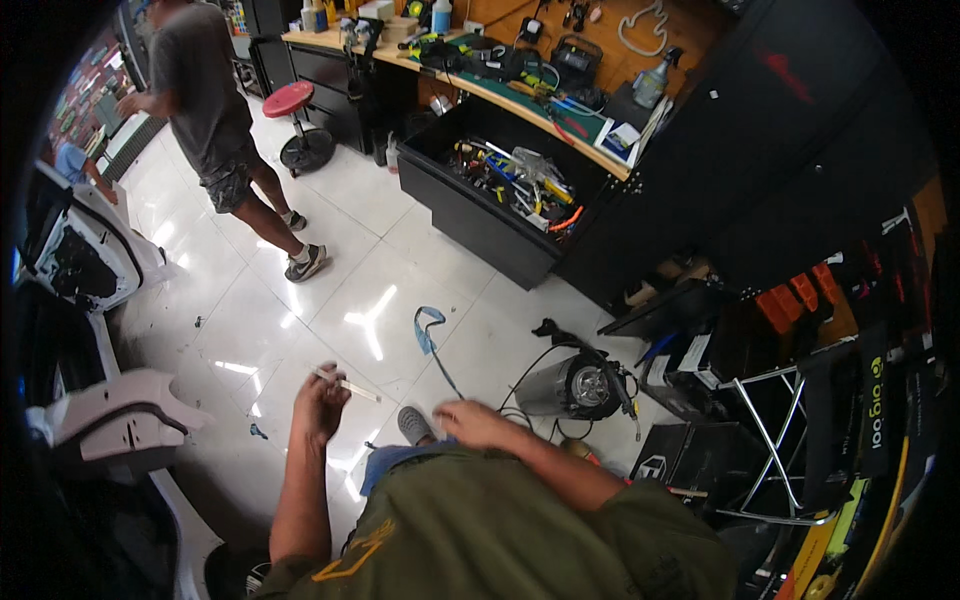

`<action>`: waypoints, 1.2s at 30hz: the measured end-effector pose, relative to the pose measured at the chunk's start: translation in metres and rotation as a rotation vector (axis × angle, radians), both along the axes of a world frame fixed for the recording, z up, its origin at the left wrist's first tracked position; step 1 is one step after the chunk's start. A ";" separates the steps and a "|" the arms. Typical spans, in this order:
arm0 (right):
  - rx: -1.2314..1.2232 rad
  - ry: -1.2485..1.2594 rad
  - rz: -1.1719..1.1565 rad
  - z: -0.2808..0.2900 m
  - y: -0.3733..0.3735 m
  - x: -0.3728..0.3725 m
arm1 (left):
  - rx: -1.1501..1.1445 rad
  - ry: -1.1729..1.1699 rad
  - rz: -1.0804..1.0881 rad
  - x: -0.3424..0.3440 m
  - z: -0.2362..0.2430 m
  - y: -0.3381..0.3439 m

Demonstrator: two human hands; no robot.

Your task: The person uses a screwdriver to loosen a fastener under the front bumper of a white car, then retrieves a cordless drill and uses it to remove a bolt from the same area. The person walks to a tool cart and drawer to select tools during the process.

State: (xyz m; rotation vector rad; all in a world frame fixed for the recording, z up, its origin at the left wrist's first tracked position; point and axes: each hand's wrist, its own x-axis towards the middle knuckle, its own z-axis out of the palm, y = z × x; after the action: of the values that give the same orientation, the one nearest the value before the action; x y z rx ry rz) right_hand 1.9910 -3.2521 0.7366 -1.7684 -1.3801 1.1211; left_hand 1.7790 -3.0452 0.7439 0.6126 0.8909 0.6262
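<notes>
My left hand (320,405) is raised over the tiled floor, its fingers closed around a thin pale stick (358,390) that points to the right. What the stick is exactly, I cannot make out. In front of my body is my right hand (474,424), smeared by motion, with its fingers bent. A blue strap (424,340) lies on the floor beyond it, and a dark cord runs from the strap toward that hand. Whether the hand touches the cord is not clear. My grey shoe (412,424) shows between the two hands.
An opened drawer (470,225) full of tools juts out below a cluttered workbench (520,98). A grey cylindrical machine (575,385) with hoses stands at right. Car doors (85,250) and pink trim (125,422) are at left. A person (205,100) stands near a red stool (289,98).
</notes>
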 end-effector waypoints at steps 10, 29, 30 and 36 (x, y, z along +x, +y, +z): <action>0.002 -0.054 -0.535 -0.038 0.183 0.201 | 0.198 0.009 -0.319 0.189 0.047 0.207; -0.566 0.018 -0.499 -0.162 0.414 0.440 | -0.039 0.277 -0.369 0.409 -0.014 0.519; -0.596 -0.001 -0.530 -0.162 0.415 0.445 | -0.082 0.198 -0.490 0.419 -0.039 0.541; -0.775 0.076 -0.606 -0.131 0.425 0.445 | 0.147 0.297 -0.771 0.532 -0.024 0.591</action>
State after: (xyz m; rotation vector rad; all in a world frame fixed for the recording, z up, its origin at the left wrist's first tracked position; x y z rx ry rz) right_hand 2.4365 -2.8273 0.6058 -2.3969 -0.2742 1.4289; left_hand 2.3114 -2.4545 0.7194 1.1236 0.8013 -0.1033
